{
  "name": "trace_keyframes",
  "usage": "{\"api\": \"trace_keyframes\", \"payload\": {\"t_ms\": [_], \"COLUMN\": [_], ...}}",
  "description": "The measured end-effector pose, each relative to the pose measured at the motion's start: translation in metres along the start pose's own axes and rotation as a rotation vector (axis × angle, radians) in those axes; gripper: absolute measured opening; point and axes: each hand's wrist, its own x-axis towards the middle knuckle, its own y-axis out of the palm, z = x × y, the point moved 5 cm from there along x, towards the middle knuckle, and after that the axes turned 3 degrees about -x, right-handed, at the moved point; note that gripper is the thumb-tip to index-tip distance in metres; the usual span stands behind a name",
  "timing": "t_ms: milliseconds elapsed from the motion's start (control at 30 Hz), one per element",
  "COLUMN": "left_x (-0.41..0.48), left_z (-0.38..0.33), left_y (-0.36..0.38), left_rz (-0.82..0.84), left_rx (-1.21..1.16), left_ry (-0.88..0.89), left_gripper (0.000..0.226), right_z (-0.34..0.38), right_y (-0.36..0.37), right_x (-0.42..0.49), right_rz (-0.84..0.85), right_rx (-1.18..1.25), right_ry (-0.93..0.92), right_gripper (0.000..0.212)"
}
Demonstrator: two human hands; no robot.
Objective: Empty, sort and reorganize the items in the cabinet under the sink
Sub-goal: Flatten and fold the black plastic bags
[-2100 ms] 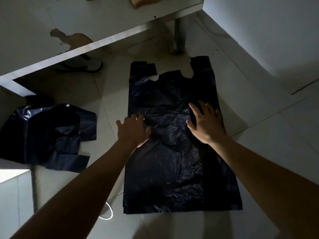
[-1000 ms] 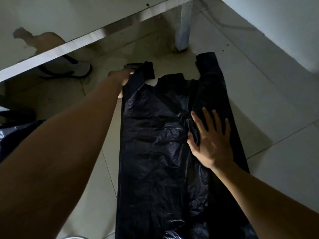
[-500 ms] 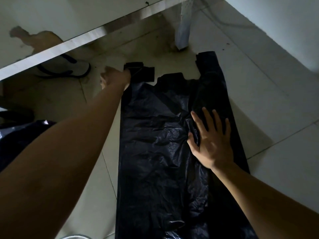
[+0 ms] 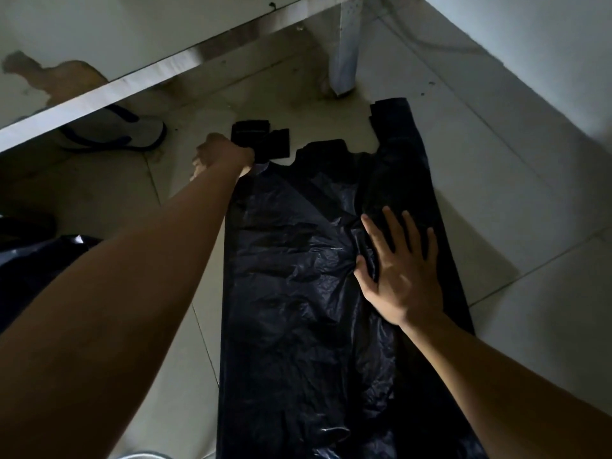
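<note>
Pale floor tiles (image 4: 496,200) fill most of my feed, dim and grey, with a white wall (image 4: 530,44) in the upper right and a metal shelf edge (image 4: 132,87) running across the upper left on a square leg (image 4: 346,51). My right hand (image 4: 400,276) lies flat on the black plastic bag (image 4: 298,293), right of centre, fingers straight and spread, palm pressing the film down. My left hand (image 4: 222,155) reaches to the upper middle and meets the bag's left handle strap (image 4: 261,140), which is folded over on itself. Its fingers are turned away from the camera, so I cannot tell whether they pinch the strap or only touch it. The bag is spread lengthwise on the floor from the upper middle down past the bottom edge, glossy and heavily wrinkled, with its right handle strap (image 4: 394,127) lying straight out toward the leg. A sandal (image 4: 126,134) sits under the shelf, and another crumpled black bag (image 4: 33,270) shows at the left edge.
</note>
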Motion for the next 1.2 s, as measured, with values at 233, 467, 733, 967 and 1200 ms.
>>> {"api": "trace_keyframes", "payload": {"t_ms": [233, 467, 733, 967, 1200], "left_x": [0.034, 0.031, -0.032, -0.035, -0.051], "left_z": [0.003, 0.011, 0.009, 0.028, 0.029], "left_y": [0.002, -0.018, -0.003, 0.056, 0.054], "left_rz": [0.133, -0.077, -0.293, 0.040, -0.083], "left_rx": [-0.468, -0.768, -0.285, 0.302, 0.354], "left_ry": [-0.011, 0.021, 0.502, 0.544, 0.641], "left_gripper": [0.066, 0.020, 0.038, 0.071, 0.066], "right_z": [0.000, -0.001, -0.001, 0.001, -0.002], "right_y": [-0.001, -0.001, 0.000, -0.001, -0.001], "right_x": [0.000, -0.001, 0.000, 0.000, -0.002], "right_rz": [0.005, 0.000, 0.012, 0.004, 0.001], "right_rx": [0.005, 0.004, 0.003, 0.014, 0.006], "right_ry": [0.002, 0.004, 0.007, 0.001, 0.002], "right_gripper": [0.070, 0.071, 0.070, 0.070, 0.070]}}
